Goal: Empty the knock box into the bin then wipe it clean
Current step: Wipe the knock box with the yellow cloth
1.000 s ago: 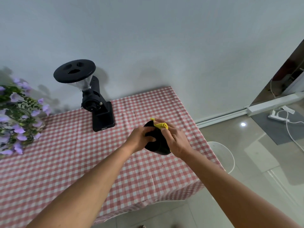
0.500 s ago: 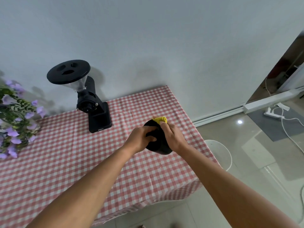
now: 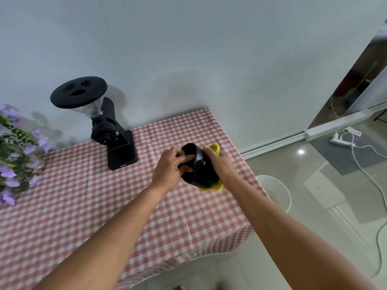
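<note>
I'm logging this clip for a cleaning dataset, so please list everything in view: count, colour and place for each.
knock box: one, black, held above the table's right part, between both hands
cloth: one, yellow, between the right hand and the knock box
coffee grinder: one, black, back of the table by the wall
flowers: one bunch, purple with green leaves, left edge
table: one, red-and-white check cover
round object: one, white, right of the table; bin or stool, cannot tell
power strip: one, white with cable, on the floor far right
mat: one, grey, beside the power strip
left hand: one, grips the knock box
right hand: one, holds the cloth against the knock box
</note>
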Demonstrator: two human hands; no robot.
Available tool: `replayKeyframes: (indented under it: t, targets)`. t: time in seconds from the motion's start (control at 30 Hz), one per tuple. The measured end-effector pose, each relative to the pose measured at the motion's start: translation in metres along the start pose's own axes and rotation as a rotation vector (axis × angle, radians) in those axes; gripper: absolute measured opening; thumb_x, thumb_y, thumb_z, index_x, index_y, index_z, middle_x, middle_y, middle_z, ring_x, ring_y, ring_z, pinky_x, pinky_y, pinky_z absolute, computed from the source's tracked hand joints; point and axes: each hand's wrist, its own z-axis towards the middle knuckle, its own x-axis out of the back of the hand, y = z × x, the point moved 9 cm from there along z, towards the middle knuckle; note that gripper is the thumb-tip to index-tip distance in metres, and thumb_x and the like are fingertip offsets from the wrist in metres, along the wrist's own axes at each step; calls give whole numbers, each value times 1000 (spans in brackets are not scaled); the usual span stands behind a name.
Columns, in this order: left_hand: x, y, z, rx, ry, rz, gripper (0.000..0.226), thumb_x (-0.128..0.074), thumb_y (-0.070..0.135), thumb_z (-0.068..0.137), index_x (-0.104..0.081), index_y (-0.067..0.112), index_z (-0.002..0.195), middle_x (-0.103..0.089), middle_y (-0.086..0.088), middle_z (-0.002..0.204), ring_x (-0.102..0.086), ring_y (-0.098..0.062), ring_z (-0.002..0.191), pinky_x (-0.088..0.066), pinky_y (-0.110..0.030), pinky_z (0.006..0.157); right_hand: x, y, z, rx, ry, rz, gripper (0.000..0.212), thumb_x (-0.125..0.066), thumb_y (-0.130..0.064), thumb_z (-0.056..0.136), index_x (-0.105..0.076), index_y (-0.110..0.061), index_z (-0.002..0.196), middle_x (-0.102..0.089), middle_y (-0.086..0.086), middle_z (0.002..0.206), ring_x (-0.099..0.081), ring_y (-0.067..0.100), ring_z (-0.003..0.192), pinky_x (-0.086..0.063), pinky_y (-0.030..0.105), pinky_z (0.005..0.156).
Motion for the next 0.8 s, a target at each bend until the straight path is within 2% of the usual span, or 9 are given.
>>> replayKeyframes:
  t: [0.13,0.23,0.33,0.43,0.53,0.6,0.7,0.8]
  targets:
    - [-1,-6,1,102,-25,-94,38,-69,18,94,-68,35,127,-54,18,93,-56,-8,89,-44,-15,78,1,-3,-2,46,65,-35,51,-46,-65,90,-65,-18,94,-73,10,90,-71,28,84,-57,47,84]
    - [-2,-10,1,210,-23,-222,38,-67,13,95,-68,39,123,-62,11,94,-63,-10,86,-49,-16,66,2,-6,-4,88,84,-88,53,-39,-65,92,-63,-18,98,-71,10,92,-69,29,84,-55,46,79]
    - [-8,-16,-4,361,-47,-363,43,-60,4,96,-68,35,124,-72,5,106,-71,-14,90,-55,-20,56,2,-9,-8,139,111,-137,57,-34,-68,91,-62,-20,106,-69,6,98,-66,24,84,-51,38,69]
    - [-13,-13,-8,425,-76,-419,48,-52,-3,94,-64,27,129,-74,5,101,-74,-14,87,-57,-23,55,3,-14,-12,195,140,-172,58,-32,-67,91,-60,-24,117,-67,-2,108,-63,13,86,-43,28,66]
    - [-12,-9,-12,486,-78,-511,35,-47,5,97,-65,28,117,-76,1,98,-76,-14,83,-60,-28,57,6,-21,-20,272,168,-207,56,-32,-65,93,-53,-31,132,-62,-8,123,-56,2,89,-37,19,62]
    - [-11,-8,-13,539,-65,-599,25,-48,18,99,-72,17,103,-78,-6,94,-77,-15,80,-62,-32,58,6,-27,-26,349,160,-218,55,-31,-65,94,-49,-34,136,-57,-8,134,-56,5,98,-39,16,65]
    - [-9,-13,-16,635,-4,-649,14,-56,22,101,-71,21,102,-78,-5,95,-77,-14,76,-60,-27,56,3,-30,-33,420,127,-187,45,-32,-66,94,-40,-47,135,-45,-11,148,-54,13,118,-52,27,82]
    - [-12,-20,-21,752,50,-739,10,-64,14,97,-70,19,104,-77,-7,96,-77,-18,75,-61,-29,58,0,-29,-39,455,103,-175,46,-32,-65,96,-39,-48,138,-36,-16,154,-48,16,130,-53,43,96]
